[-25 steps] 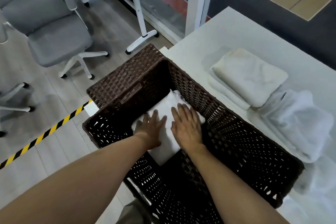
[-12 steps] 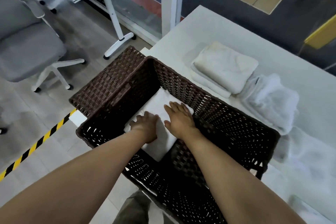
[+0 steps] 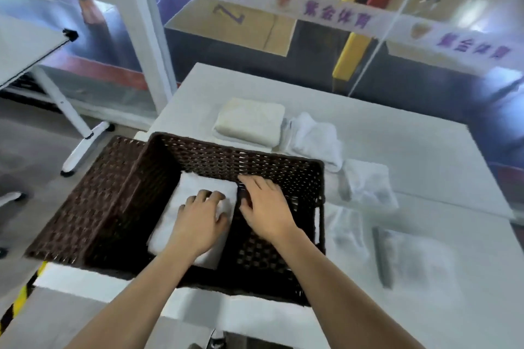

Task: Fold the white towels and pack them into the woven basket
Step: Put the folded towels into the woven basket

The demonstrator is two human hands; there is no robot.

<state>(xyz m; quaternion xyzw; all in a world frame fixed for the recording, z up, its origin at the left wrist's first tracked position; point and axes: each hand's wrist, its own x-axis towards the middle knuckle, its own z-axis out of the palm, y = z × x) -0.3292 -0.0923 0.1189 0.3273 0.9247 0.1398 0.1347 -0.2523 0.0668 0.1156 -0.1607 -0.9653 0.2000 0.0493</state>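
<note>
Starting at 9 o'clock: the woven basket [image 3: 226, 157] has its lid [image 3: 82, 201] flopped open that way. One folded towel [image 3: 195, 185] lies flat in the 9 o'clock half of the basket floor. The left hand [image 3: 202, 217] is on top of it with fingers bent down into the cloth. Can't tell if it's pinching a fold or just pressing.

The right hand [image 3: 266, 207] is just beside the towel's 3 o'clock edge, fingers spread and holding nothing, over bare basket floor.

My take: square that towel up snug toward the 9 o'clock wall and press it flat, so the free half fits the next one.

Out on the table [image 3: 411, 122], a folded cream towel [image 3: 251, 120] sits at 12 o'clock. Loose white towels [image 3: 314, 139] trail off toward 3 o'clock.
</note>
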